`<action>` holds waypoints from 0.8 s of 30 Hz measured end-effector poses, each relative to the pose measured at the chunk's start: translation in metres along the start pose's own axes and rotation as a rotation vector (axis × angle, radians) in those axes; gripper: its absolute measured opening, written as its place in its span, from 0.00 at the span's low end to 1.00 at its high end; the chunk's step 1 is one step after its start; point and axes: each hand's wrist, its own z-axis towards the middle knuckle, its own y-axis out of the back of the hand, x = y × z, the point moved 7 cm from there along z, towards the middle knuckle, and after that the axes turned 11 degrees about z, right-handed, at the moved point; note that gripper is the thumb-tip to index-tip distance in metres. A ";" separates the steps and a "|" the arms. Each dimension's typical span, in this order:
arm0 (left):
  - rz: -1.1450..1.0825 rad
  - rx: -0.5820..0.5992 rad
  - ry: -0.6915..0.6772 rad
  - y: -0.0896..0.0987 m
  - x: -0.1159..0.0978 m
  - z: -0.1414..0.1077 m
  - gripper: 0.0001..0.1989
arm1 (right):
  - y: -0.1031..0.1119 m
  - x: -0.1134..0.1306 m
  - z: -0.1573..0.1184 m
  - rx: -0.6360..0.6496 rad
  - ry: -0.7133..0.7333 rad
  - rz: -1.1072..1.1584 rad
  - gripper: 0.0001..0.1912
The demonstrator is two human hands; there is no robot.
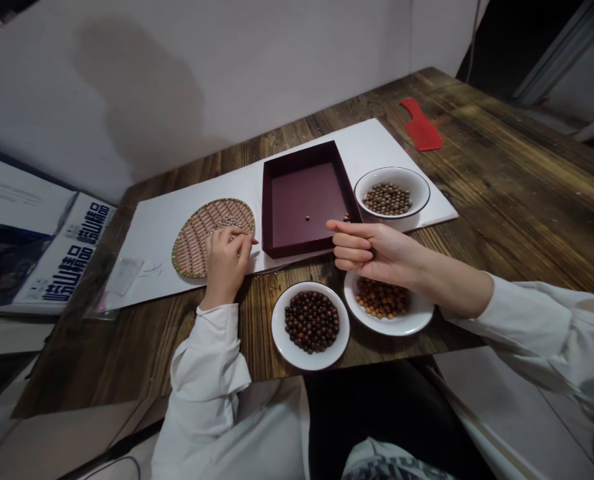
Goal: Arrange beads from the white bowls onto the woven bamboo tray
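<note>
My left hand point(227, 261) rests at the right edge of a round woven mat point(193, 241), its fingers bent and pinched together. Something small and dark shows at its fingertips, too small to name. Over the near right corner of a shallow maroon box point(304, 193), my right hand point(369, 250) is closed, thumb and index finger pressed together and the other fingers curled. What it pinches, if anything, cannot be seen. A small bead point(307, 218) lies on the box floor, and more show beside its right wall. Partly under my right hand is a white bowl of orange-brown beads point(384, 299).
Dark brown beads point(311, 322) fill a white bowl near the table's front edge. A rimmed white bowl point(419, 190) of greyish beads sits right of the box on a white board point(149, 233). A red comb-like tool point(423, 130) lies at the far right. Printed boxes point(61, 267) stand left.
</note>
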 end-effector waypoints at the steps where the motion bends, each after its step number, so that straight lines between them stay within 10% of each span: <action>1: -0.005 -0.001 -0.005 0.000 -0.001 0.000 0.18 | 0.000 0.001 0.000 -0.002 0.008 0.008 0.12; 24: -0.048 -0.052 -0.082 -0.002 -0.014 -0.002 0.15 | 0.006 -0.030 -0.010 -0.183 0.083 0.046 0.10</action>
